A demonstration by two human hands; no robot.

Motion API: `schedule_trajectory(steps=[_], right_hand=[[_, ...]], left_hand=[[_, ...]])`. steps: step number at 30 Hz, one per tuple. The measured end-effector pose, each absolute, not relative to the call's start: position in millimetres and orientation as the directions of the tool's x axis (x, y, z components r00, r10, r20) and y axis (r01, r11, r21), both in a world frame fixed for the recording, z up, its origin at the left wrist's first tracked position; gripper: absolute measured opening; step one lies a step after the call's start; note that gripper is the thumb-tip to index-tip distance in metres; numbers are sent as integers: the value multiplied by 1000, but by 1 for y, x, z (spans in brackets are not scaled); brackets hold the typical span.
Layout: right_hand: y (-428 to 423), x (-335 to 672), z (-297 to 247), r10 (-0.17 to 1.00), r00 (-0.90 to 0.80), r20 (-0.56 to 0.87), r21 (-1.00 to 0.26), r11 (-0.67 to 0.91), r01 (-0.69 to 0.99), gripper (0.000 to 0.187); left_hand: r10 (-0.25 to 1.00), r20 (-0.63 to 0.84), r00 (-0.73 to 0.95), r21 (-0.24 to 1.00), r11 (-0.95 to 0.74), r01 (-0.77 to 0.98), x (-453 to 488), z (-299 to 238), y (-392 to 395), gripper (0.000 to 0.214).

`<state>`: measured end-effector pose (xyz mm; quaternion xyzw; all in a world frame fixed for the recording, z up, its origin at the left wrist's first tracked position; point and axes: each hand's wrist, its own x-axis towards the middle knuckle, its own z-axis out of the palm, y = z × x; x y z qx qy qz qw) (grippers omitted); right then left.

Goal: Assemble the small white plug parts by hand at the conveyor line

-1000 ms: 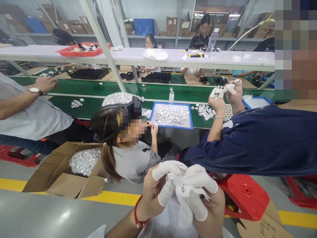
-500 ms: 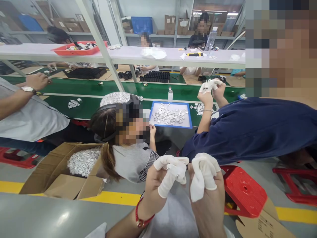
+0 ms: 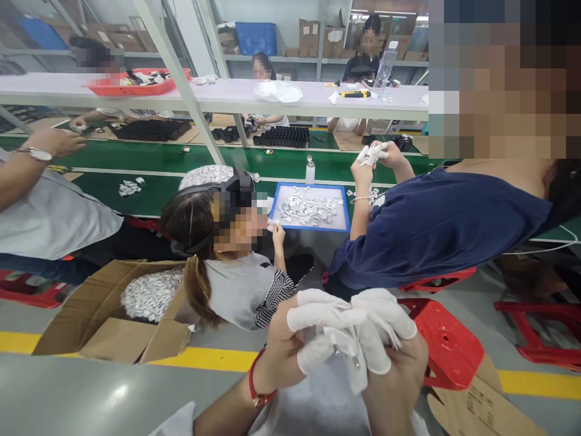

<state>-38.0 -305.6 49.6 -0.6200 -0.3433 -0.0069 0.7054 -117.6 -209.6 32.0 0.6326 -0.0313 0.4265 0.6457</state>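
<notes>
White-capped fingers of both hands pinch a small metal-tipped part (image 3: 347, 354) | left hand (image 3: 295, 345) | right hand (image 3: 385, 357) | part's long axis points downward

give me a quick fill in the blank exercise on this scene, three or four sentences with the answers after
1. The left hand and the right hand are pressed together around a small white part, and their fingertips wear white finger ____.
2. The tray of small white pieces on the green belt has a ____ rim.
3. The cardboard box of white pieces sits on the ____.
4. The stool beside the right hand is ____.

Missing words: cots; blue; floor; red
</notes>
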Motion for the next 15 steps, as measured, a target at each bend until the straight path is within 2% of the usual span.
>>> schedule_trajectory(steps=[2, 4, 7, 9, 12, 15], right_hand=[[-303, -31, 49, 403, 739, 540, -835, 146, 530, 8], [-299, -22, 47, 344, 743, 574, -808, 90, 582, 5], [-300, -13, 47, 157, 875, 458, -889, 106, 446, 6], [-305, -13, 48, 93, 931, 352, -927, 175, 333, 9], [-314, -21, 46, 168, 917, 361, -921, 222, 321, 11], [-315, -27, 42, 279, 875, 397, -916, 186, 356, 15]], left_hand=[[519, 536, 665, 815, -112, -569, -117, 33, -210, 19], [571, 371, 732, 833, 145, -535, -115, 34, -214, 14], [555, 81, 828, 690, 568, -448, -114, 37, -219, 12], [537, -31, 843, 609, 679, -410, -115, 40, -220, 17], [519, -79, 851, 566, 726, -390, -116, 43, -217, 19], [510, -73, 857, 550, 737, -392, -115, 42, -214, 21]])
